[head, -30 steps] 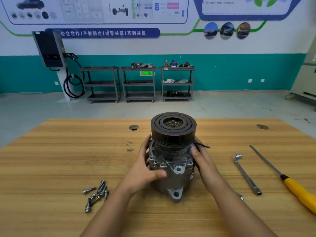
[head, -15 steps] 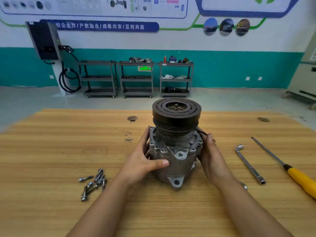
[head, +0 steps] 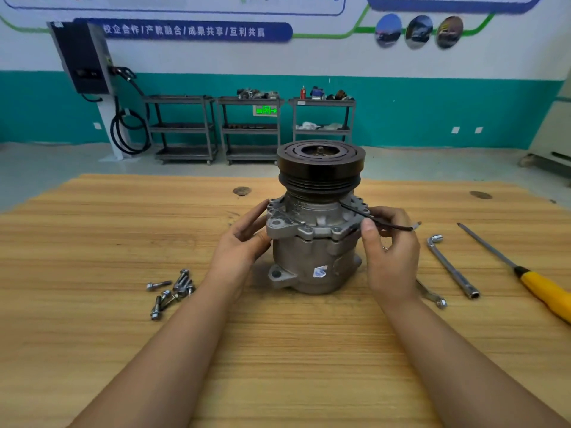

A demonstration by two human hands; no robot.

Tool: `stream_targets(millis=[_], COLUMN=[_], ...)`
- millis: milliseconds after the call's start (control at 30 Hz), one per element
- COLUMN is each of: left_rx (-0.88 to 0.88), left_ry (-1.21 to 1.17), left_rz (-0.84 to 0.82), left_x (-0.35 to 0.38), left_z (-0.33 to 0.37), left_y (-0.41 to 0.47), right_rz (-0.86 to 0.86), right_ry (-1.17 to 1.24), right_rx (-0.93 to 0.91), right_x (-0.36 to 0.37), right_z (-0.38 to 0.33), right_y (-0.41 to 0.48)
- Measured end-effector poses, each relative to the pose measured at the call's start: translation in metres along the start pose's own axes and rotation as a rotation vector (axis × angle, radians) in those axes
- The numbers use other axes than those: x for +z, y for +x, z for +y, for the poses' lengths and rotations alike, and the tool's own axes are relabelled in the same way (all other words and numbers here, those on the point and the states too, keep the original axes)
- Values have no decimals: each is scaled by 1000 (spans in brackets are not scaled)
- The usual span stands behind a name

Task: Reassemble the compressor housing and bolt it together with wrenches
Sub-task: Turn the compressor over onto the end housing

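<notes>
On the far left of the wood table (head: 92, 242) we see a small pile of bolts (head: 173, 291), lying loose & well apart from our hands.

Next is our left arm. It comes up from the bottom edge & slants to the right. Our left hand (head: 244, 245) has its palm turned to the compressor (head: 312, 251). The fingers are pretty straight & point up along the left side of the grey body, w/ the tips by the top flange. The thumb touches the body lower down. So this hand lies flat on it, not wrapped round it.

The compressor stands upright in the middle of the table, btw our 2 hands. Its black pulley (head: 319, 165) is on top, facing up.

Our right arm slants in from the bottom right. Our right hand (head: 389, 257) is just by the right side of the body, back of the hand to us, fingers curled. Thumb & fingers pinch a thin black wire (head: 392, 224) that runs out from under the pulley & sticks out past the hand.

Right of that hand lies a flat wrench (head: 432, 296), partly hid by the wrist. Then an L-shaped socket wrench (head: 451, 267), then a screwdriver (head: 547, 291) w/ a yellow handle. All 3 lie flat on the table.
</notes>
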State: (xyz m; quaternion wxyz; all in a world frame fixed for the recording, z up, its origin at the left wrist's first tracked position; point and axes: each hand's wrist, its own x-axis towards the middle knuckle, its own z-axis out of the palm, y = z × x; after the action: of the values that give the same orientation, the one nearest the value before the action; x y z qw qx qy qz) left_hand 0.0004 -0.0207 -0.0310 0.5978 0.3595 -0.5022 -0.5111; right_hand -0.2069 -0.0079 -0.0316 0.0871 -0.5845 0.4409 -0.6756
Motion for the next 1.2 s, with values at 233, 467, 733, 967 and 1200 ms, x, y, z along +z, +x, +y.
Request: stream_targets(millis=[233, 467, 733, 967, 1200], left_rx=[16, 77, 107, 79, 79], left_ry=[33, 65, 327, 287, 214], left_rz=[37, -98, -64, -67, -63], left_x=[5, 6, 24, 17, 2], left_z=[-4, 5, 0, 3, 1], left_y=[-1, -11, -18, -10, -4], right_rz=[54, -8, -240, -235, -80], right_ry=[-72, -89, 67, -39, -199], right_rx=[-85, -26, 170, 71, -44], right_x=[-1, 3, 6, 7, 11], right_z=[-1, -5, -11, -14, -17], right_y=[0, 0, -7, -10, -17])
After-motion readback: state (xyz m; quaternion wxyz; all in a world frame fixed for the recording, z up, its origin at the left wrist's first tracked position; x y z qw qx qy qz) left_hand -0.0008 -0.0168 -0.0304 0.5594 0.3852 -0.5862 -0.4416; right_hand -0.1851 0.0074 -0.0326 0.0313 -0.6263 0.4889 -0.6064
